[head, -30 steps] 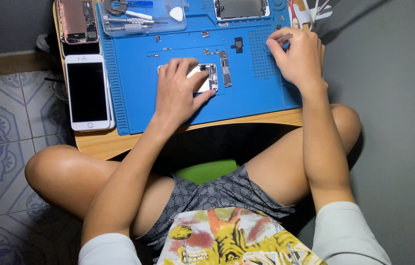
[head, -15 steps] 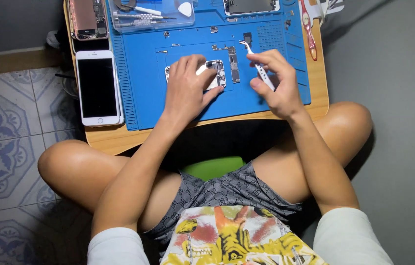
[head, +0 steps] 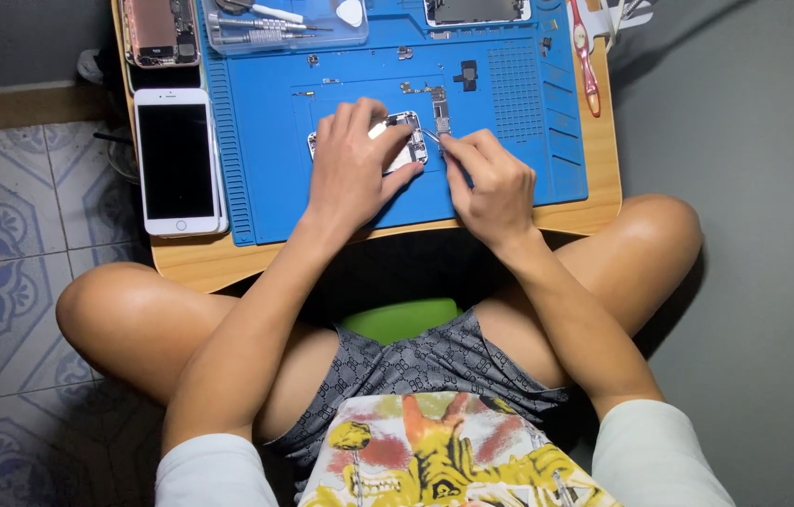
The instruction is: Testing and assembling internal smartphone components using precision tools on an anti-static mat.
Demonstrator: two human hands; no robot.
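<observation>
Bare knees crossed, green seat [head: 400, 317] between them. Left hand [head: 352, 164] flat, fingers spread, pressing small shiny phone board [head: 408, 144] onto smooth blue rubber mat [head: 509, 178]. Right hand [head: 489, 186] curled tight, pinching thin metal tweezers [head: 434, 137]; tip touches board edge. White phone [head: 177, 161] on wooden table [head: 603, 192], left. Far: clear tray [head: 286, 25] with screwdrivers.
</observation>
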